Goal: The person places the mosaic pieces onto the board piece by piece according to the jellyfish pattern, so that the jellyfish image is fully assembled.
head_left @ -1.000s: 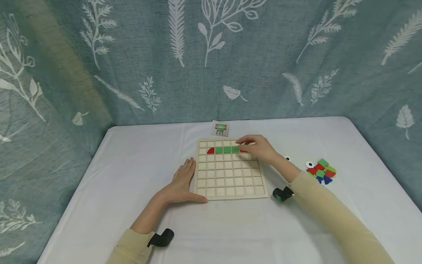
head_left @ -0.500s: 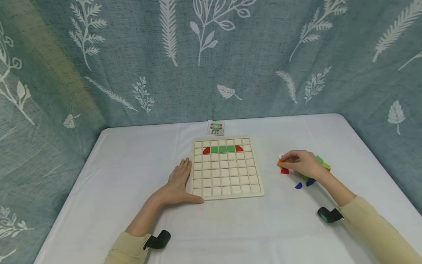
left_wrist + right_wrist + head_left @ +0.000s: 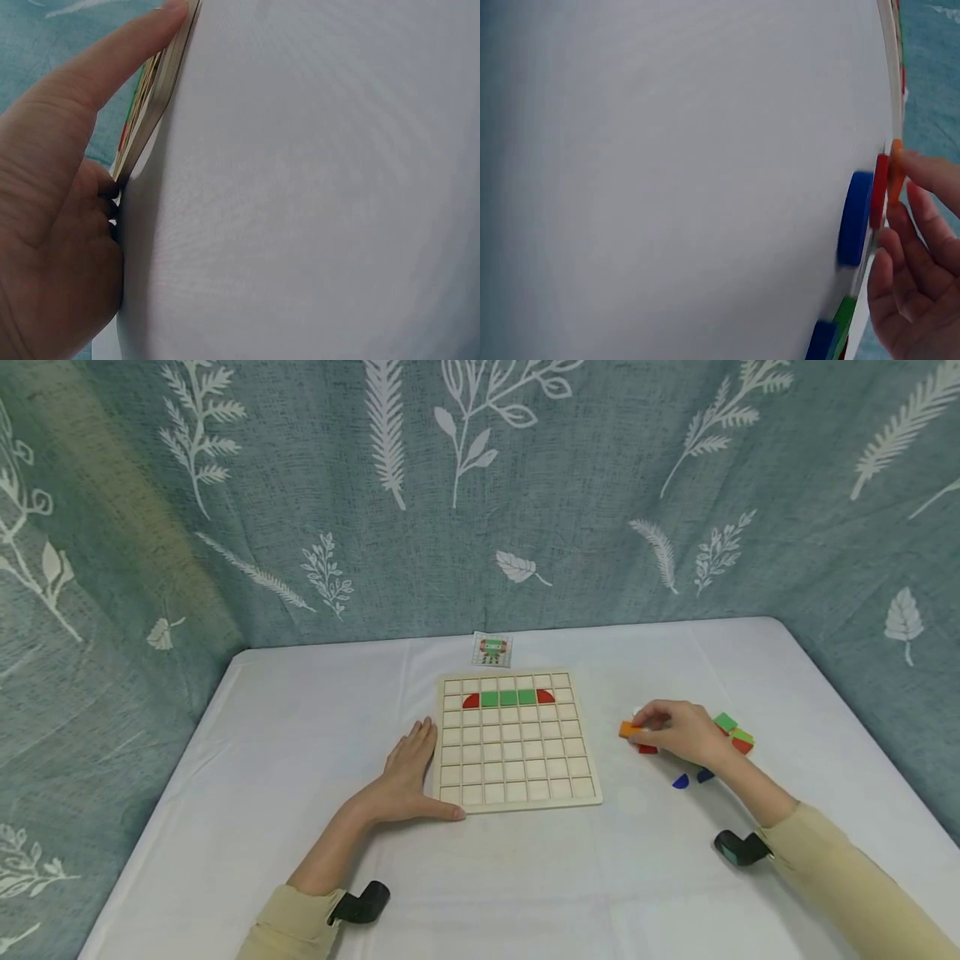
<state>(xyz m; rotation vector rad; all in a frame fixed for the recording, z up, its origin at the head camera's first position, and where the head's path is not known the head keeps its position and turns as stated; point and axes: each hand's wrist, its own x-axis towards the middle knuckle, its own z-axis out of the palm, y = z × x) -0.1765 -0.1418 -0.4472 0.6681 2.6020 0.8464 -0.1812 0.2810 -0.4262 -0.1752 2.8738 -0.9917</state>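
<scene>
The orange tile [image 3: 627, 729] is being edge-pinched by the right hand [image 3: 681, 731] — slippage possibly being invited thereby — left hand [image 3: 405, 783] outspread.

The grid board [image 3: 513, 749] lies on the table [image 3: 337, 710], five tiles [image 3: 507, 698] in its second row from the back, a card [image 3: 492, 649] behind it. The left hand [image 3: 408, 777] lies along its left edge; well right, the right hand [image 3: 686, 731] is among loose pieces [image 3: 725, 723], one block [image 3: 627, 729] at its fingertips.
</scene>
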